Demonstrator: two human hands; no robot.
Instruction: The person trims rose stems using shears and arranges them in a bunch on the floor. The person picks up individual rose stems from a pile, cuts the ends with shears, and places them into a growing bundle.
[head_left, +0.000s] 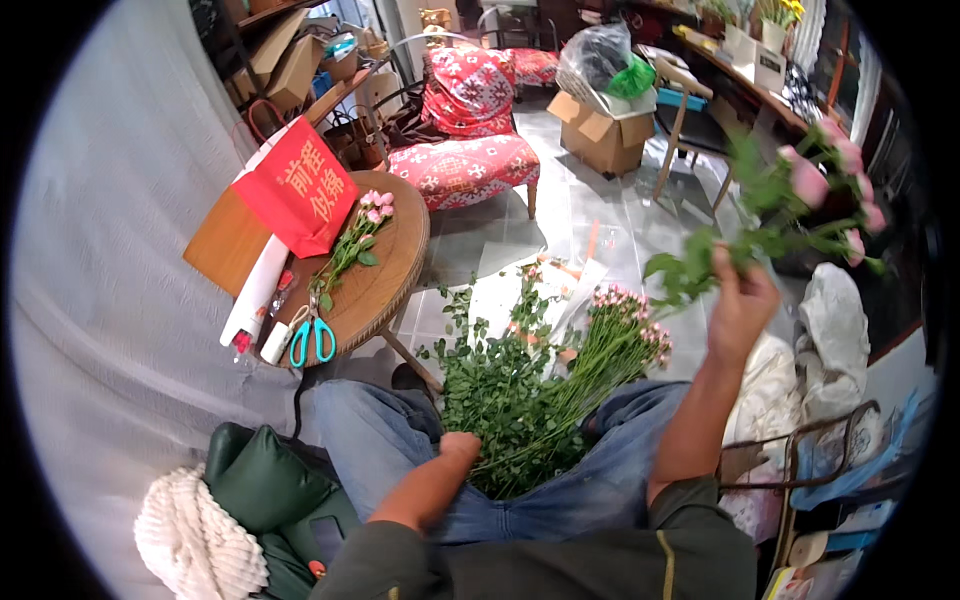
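My right hand (739, 307), raised at the right, pinches leafy stems topped with large pink roses (811, 180). These blooms are blurred. Between my knees lies a big heap of green leafy stems (499, 397), and against its right side rests a bunch of small pink spray roses (611, 337) with long bare stems. My left hand (459, 448) is curled at the heap's near left edge, over my thigh; its fingertips are hidden, so what they hold cannot be made out. On the round wicker table (401, 262), several cut pink roses (356, 236) lie above turquoise-handled scissors (313, 341).
A red paper bag (300, 191) bearing writing and a white paper roll (255, 292) are on the table. Paper sheets (495, 300) cover floor tiles ahead. Beyond stand a red patterned chair (465, 165) and a cardboard box (604, 139). A metal-framed rack (795, 442) is close on my right.
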